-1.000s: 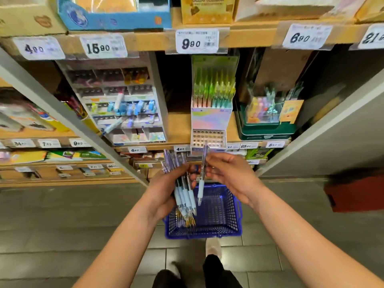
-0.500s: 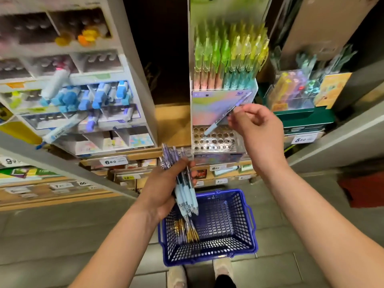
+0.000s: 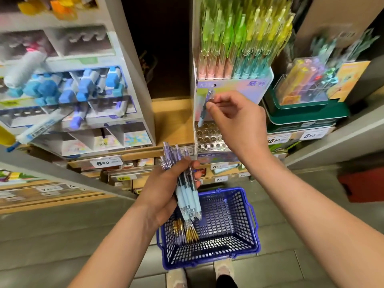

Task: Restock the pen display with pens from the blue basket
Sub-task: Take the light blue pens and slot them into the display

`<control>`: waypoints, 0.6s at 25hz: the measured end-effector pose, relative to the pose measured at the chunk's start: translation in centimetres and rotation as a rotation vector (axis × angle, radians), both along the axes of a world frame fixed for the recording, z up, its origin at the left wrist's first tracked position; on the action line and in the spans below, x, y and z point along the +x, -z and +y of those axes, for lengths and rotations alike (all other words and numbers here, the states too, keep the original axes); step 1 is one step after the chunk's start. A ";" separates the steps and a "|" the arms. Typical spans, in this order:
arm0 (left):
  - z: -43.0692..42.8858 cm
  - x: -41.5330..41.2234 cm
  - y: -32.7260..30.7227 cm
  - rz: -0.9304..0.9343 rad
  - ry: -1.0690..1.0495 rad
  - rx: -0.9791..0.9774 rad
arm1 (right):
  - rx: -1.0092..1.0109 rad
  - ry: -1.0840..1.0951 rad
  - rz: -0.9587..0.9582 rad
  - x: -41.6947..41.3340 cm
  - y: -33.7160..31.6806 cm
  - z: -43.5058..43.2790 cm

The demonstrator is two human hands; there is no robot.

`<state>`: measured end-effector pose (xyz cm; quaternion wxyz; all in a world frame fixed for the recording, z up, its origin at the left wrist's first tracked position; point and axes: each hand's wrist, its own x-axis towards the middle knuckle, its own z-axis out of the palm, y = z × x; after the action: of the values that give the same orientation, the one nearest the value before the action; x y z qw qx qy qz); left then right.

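The blue basket (image 3: 228,210) sits on the floor below the shelves, with a few loose pens (image 3: 187,232) lying in it. Above it, the left hand (image 3: 164,190) grips a bundle of pens (image 3: 187,194), tips down. Further out and higher, the right hand (image 3: 234,119) pinches a single pen (image 3: 204,109) between thumb and fingertips. That pen stands nearly upright, tip down, just over the back-left holes (image 3: 207,139) of the pen display (image 3: 232,88), so the slot lies straight below it. The right hand is nearer the display. It covers the holes' right side, and blur hides whether the tip is in one.
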<state>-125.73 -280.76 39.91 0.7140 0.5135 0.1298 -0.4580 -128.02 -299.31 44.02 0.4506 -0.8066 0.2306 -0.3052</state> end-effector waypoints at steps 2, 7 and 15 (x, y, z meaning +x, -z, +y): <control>-0.3 0.2 -0.2 -0.008 0.011 -0.010 | -0.079 -0.022 0.050 0.2 0.3 0.0; -0.5 0.3 -0.2 -0.016 0.015 -0.015 | -0.115 -0.048 0.204 0.4 1.1 0.0; -0.8 0.1 0.1 -0.066 0.041 -0.085 | 0.244 -0.185 0.489 -2.5 0.9 1.7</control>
<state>-125.66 -281.57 39.77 0.7296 0.4998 0.0761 -0.4605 -130.55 -297.57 43.12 0.5011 -0.8138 0.2927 -0.0292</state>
